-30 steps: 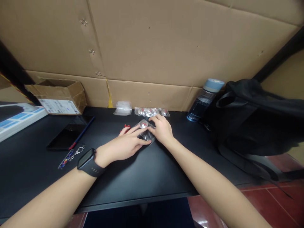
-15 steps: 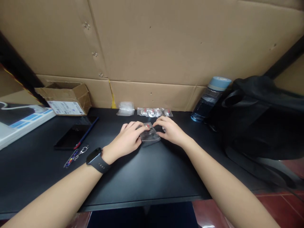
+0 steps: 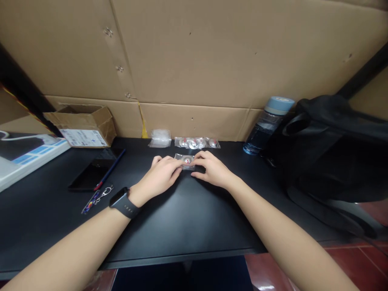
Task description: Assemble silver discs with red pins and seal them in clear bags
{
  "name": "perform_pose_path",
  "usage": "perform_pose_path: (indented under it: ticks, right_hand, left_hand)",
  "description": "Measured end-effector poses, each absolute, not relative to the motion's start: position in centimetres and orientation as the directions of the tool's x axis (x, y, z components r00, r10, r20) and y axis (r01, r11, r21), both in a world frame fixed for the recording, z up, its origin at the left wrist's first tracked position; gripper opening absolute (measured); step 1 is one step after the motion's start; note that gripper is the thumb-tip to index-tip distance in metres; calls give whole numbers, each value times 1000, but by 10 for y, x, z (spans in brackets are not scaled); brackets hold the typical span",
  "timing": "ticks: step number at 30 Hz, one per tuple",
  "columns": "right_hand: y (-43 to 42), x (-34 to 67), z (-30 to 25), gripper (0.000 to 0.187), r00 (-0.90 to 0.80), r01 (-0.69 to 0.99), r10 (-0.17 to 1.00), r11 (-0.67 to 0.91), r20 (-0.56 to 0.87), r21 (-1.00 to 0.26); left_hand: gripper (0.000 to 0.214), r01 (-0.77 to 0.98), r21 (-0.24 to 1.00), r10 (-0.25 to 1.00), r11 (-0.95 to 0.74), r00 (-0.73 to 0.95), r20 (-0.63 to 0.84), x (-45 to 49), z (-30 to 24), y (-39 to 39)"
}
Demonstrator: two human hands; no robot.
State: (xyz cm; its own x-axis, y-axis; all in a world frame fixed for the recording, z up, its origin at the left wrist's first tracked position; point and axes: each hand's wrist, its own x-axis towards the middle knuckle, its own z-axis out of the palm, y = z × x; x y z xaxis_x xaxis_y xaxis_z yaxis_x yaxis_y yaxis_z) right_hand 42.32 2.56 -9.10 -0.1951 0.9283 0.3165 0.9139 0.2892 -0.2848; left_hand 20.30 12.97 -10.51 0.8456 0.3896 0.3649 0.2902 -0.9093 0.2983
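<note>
A small clear plastic packet (image 3: 185,160) with a silvery round part and a red bit inside lies on the black table (image 3: 188,218). My left hand (image 3: 160,176), a black watch on its wrist, pinches the packet's left edge with closed fingers. My right hand (image 3: 212,169) pinches its right edge the same way. Just behind them, by the cardboard wall, lies a row of similar filled packets (image 3: 197,142). Left of that row sits a small stack of empty clear bags (image 3: 159,138).
A blue-capped water bottle (image 3: 265,125) and a black bag (image 3: 330,149) stand at the right. An open cardboard box (image 3: 81,125), a dark phone with a pen (image 3: 95,169), a keyring (image 3: 96,198) and a white board (image 3: 24,155) lie at the left.
The packet has gone from raised and tilted between my hands to lying flat, a little farther back toward the wall. Both hands followed it forward.
</note>
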Motion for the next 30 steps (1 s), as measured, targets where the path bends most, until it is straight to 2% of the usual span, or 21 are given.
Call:
perform_pose_path:
  ticks: [3, 5, 8, 10, 14, 17, 19, 23, 27, 30]
  right_hand:
    - [27, 421, -92, 9, -172, 912, 931, 274, 323, -304]
    - [27, 420, -91, 10, -142, 903, 935, 257, 324, -345]
    - [26, 421, -90, 8, -96, 879, 947, 225, 307, -420]
    - [26, 422, -90, 16, -43, 878, 950, 184, 310, -442]
    - [28, 420, -94, 43, 43, 928, 926, 102, 376, -357]
    - [29, 418, -93, 40, -14, 970, 914, 110, 406, -214]
    - [28, 416, -92, 44, -93, 973, 933, 160, 348, -169]
    - [27, 413, -90, 41, -123, 967, 959, 173, 254, -185]
    - [29, 411, -91, 23, -80, 970, 958, 138, 275, -199]
    - [31, 414, -90, 21, -75, 959, 952, 150, 296, -242]
  left_hand:
    - [31, 297, 374, 440, -878, 808, 392, 205, -103, 130]
    - [36, 320, 383, 476, -866, 760, 443, 205, -101, 130]
    - [45, 370, 318, 487, -873, 700, 523, 204, -99, 129]
    - [43, 376, 260, 457, -889, 705, 543, 204, -98, 128]
    - [36, 356, 158, 380, -921, 729, 570, 207, -98, 130]
    - [38, 328, 123, 341, -937, 769, 541, 207, -100, 133]
    - [44, 298, 129, 322, -946, 816, 480, 206, -102, 136]
    - [47, 311, 164, 351, -936, 844, 404, 204, -105, 139]
    - [39, 334, 189, 383, -923, 837, 392, 206, -109, 141]
    - [30, 353, 236, 422, -905, 811, 406, 208, -109, 144]
